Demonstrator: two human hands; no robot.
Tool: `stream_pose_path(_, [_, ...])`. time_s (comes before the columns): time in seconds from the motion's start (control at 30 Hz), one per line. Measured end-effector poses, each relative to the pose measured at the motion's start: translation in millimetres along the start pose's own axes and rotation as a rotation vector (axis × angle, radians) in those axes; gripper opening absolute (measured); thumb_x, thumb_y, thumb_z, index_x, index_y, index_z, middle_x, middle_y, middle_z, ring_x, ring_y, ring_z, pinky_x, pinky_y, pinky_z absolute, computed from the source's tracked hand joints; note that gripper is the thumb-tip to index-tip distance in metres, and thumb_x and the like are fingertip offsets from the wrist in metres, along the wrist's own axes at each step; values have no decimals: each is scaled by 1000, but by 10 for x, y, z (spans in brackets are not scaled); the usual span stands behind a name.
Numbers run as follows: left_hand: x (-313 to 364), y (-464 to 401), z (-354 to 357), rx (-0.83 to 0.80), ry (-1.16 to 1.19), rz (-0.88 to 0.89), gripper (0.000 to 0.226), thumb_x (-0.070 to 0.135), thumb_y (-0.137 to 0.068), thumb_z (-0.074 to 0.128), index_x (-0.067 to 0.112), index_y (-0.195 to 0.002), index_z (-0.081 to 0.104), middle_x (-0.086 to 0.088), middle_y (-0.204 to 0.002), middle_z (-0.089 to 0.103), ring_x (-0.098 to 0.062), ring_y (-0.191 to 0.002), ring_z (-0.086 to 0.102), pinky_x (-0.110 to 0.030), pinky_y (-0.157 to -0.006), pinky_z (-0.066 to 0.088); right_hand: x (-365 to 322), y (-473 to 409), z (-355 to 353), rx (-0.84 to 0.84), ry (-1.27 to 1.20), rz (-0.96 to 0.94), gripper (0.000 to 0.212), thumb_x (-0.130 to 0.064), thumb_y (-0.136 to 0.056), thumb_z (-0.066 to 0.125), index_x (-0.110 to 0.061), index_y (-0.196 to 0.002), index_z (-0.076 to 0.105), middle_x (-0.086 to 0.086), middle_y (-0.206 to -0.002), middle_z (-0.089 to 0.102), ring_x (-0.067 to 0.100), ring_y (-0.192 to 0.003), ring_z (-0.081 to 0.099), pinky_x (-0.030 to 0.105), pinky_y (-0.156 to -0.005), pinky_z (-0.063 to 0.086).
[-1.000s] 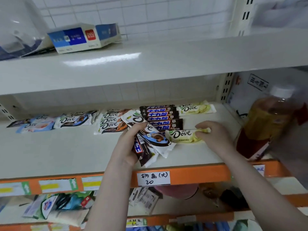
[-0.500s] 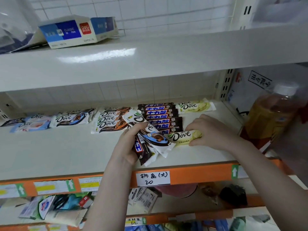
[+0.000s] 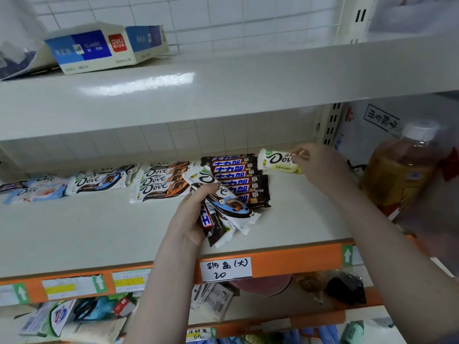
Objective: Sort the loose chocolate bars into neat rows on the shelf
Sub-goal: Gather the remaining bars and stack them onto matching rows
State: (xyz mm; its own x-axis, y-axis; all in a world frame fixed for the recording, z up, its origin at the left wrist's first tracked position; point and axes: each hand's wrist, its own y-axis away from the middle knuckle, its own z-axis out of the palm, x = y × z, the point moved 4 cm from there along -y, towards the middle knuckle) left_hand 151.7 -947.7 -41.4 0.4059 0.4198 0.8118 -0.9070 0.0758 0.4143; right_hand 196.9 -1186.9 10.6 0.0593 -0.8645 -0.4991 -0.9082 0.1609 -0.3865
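Note:
My left hand (image 3: pixel 192 214) grips a fanned bundle of chocolate bars (image 3: pixel 223 209) over the middle shelf (image 3: pixel 87 234): white Dove wrappers and dark Snickers ones. My right hand (image 3: pixel 320 167) pinches the right end of a yellow-white Dove bar (image 3: pixel 275 161) at the back right of the shelf, on top of another of the same kind. Left of it lies a row of dark Snickers bars (image 3: pixel 236 175). Further left are a row of orange-brown Dove bars (image 3: pixel 161 181), blue Dove bars (image 3: pixel 99 181) and pale blue-pink Dove bars (image 3: pixel 37 191).
An orange price rail (image 3: pixel 285 259) with a handwritten label edges the shelf front. A bottle of brown drink (image 3: pixel 400 170) stands at the right. On the upper shelf lies a blue and white Deli box (image 3: pixel 99 48). Assorted goods fill the lower shelf (image 3: pixel 74 316).
My right hand has lifted the yellow-white Dove bar from the shelf front beside the Snickers row and carried it back and right onto the other yellow-white bar. My left hand kept its bundle.

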Motion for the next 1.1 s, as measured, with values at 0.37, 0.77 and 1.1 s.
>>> stream_pose_path(0.37, [-40, -46, -1, 19, 0, -20, 46, 17, -76, 70, 2, -119, 61, -16, -94, 72, -26, -69, 71, -32, -54, 58, 327, -248, 405, -42, 90, 150, 24, -12, -90, 48, -17, -103, 67, 13, -106, 66, 33, -98, 56, 30, -70, 39])
stream_pose_path(0.77, [-67, -46, 11, 39, -6, -26, 42, 15, -76, 71, 3, -115, 63, -15, -88, 73, -24, -65, 71, -30, -53, 57, 337, -228, 621, -163, 121, -27, 28, -14, -87, 57, -15, -114, 66, 20, -116, 58, 39, -112, 45, 36, -94, 35])
stream_pose_path(1.1, [-59, -64, -21, 44, -14, -34, 47, 18, -74, 72, 4, -118, 61, -16, -95, 73, -25, -69, 71, -30, -53, 56, 429, -64, 622, -188, 166, -2, 35, -21, -93, 45, -26, -126, 56, 16, -126, 51, 35, -118, 42, 39, -97, 35])
